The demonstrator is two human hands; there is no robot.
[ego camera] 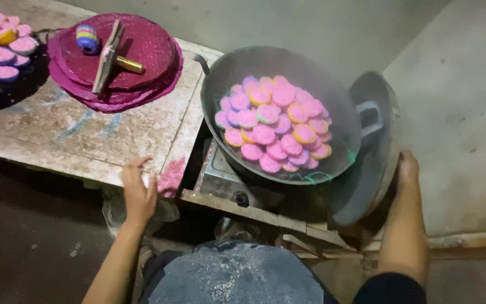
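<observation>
- At right of the steaming pan [333, 90], the right hand [408, 171] grips the tilted lid [367, 163]; escaping steam may scald it.
- Left hand [138, 191], loosely curled and empty, rests on the table edge [57, 152].
- Pink cakes [277, 124] fill the pan; a slipping lid could crush them.

Bare forearms, dusty blue-grey trousers [237, 276], no sleeves visible.
</observation>
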